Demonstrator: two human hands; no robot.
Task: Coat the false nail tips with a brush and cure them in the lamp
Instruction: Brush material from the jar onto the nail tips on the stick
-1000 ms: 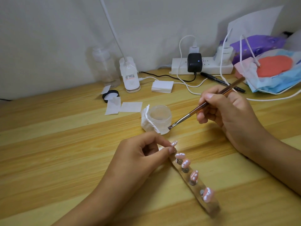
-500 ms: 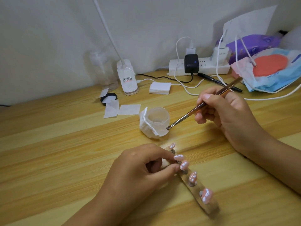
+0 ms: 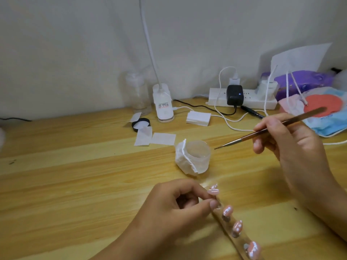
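Note:
A clear holder strip (image 3: pixel 228 225) lies on the wooden table (image 3: pixel 75 175) near the front, carrying several pink false nail tips (image 3: pixel 227 210) with white marks. My left hand (image 3: pixel 174 212) pinches the strip's far end between thumb and fingers, beside the farthest tip (image 3: pixel 213 190). My right hand (image 3: pixel 287 145) grips a thin brown brush (image 3: pixel 262 130), its bristle end hanging in the air just right of a small frosted jar (image 3: pixel 199 156). A white wipe (image 3: pixel 183 160) is wrapped round the jar's left side.
A white clip lamp base (image 3: pixel 163 107) and a clear bottle (image 3: pixel 139 94) stand at the back. Paper squares (image 3: pixel 155 138), a black lid (image 3: pixel 141 124) and a white pad stack (image 3: pixel 198 118) lie behind the jar. A power strip (image 3: pixel 244 99), cables and bags fill the back right.
The brush tip has lifted away from the jar's wipe and moved right. My left hand has slid along the holder strip, shifting its grip nearer the far nail tips.

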